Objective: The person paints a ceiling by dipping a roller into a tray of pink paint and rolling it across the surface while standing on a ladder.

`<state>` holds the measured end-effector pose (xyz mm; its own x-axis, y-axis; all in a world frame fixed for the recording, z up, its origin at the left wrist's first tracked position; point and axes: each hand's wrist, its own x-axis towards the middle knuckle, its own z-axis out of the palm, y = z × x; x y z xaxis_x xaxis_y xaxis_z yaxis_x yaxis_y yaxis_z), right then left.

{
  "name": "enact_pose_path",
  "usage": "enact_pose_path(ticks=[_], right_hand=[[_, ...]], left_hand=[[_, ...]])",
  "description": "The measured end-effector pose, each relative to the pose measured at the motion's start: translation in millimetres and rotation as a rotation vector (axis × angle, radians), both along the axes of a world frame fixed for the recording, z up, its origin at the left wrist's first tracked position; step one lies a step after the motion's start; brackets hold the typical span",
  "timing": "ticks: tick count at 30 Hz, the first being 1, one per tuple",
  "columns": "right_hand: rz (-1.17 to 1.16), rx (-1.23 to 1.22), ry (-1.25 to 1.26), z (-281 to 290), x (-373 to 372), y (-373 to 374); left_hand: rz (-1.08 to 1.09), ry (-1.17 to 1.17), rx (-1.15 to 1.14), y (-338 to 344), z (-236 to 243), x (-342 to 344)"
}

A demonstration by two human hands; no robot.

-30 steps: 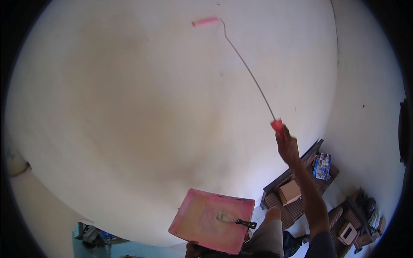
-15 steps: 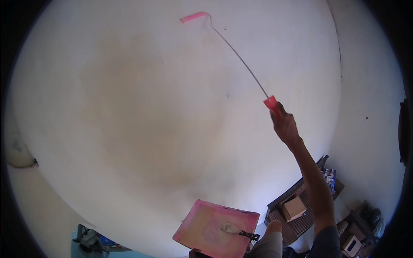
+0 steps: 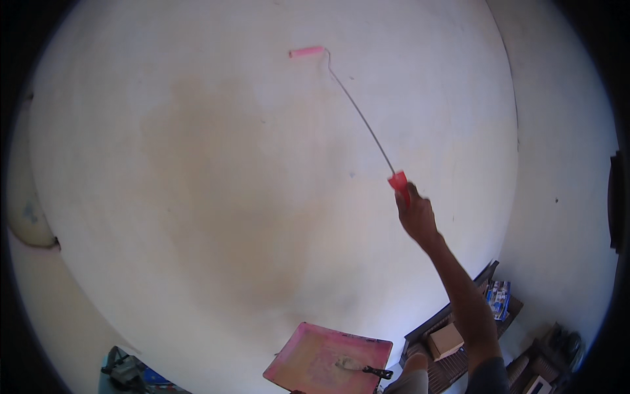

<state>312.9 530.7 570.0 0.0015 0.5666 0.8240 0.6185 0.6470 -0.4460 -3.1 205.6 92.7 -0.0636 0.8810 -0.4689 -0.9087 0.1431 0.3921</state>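
Observation:
My right hand (image 3: 417, 215) is closed round the red handle of a paint roller (image 3: 365, 119). Its long thin metal rod slants up and left to a small pink roller sleeve (image 3: 306, 52) on or close to the pale wall (image 3: 407, 98). At the lower edge, a pink paint tray (image 3: 295, 338) is tilted, its inside smeared with beige paint. Only a sliver of my left hand (image 3: 297, 392) shows at the tray's lower rim; its grip is mostly cut off. A putty knife (image 3: 377, 372) with a black handle lies in the tray, its blade coated in paint.
Beige damp-looking patches mark the wall's middle. To the lower right, a slatted dark wooden seat (image 3: 453, 368) carries a cardboard box (image 3: 445, 341) and a blue printed package (image 3: 499, 299). Dark bags and clutter (image 3: 131, 371) fill the lower left. My knee (image 3: 416, 362) shows beside the tray.
The roller sleeve has come down the wall and slightly right in view, while my right hand has moved down and left. The tray sits a little lower in the picture, hiding more of my left hand.

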Motion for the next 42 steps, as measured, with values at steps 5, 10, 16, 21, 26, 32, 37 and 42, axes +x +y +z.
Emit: enact_pose_path(ticks=[5,10,16,21,26,32,37,42], right_hand=[[0.031,0.156,0.032,83.1,-15.2,31.1],[0.063,0.074,0.050,39.2,-13.6,8.2],[0.017,-0.247,-0.020,-110.2,35.2,-47.5],[0.005,-0.412,-0.022,-191.2,68.8,-109.5],[0.048,-0.634,-0.258,-219.3,143.3,-189.0],[0.036,-0.744,-0.721,-212.7,194.5,-253.2],[0.164,-0.760,-0.823,-209.3,185.8,-247.7],[0.162,-0.842,-0.988,-210.1,174.0,-217.4]], left_hand=[[-0.018,-0.014,-0.012,2.8,-4.8,0.4],[-0.019,-0.036,-0.026,-5.1,-15.9,0.5],[-0.027,-0.080,-0.007,-1.8,7.8,11.8],[0.224,0.044,-0.061,-16.5,-10.8,-4.1],[0.077,0.254,0.000,-5.9,-8.3,5.8],[0.074,0.058,-0.010,-3.7,50.5,15.4],[0.049,-0.025,0.160,-13.5,16.7,2.5],[0.031,0.087,0.061,1.0,48.8,14.2]])
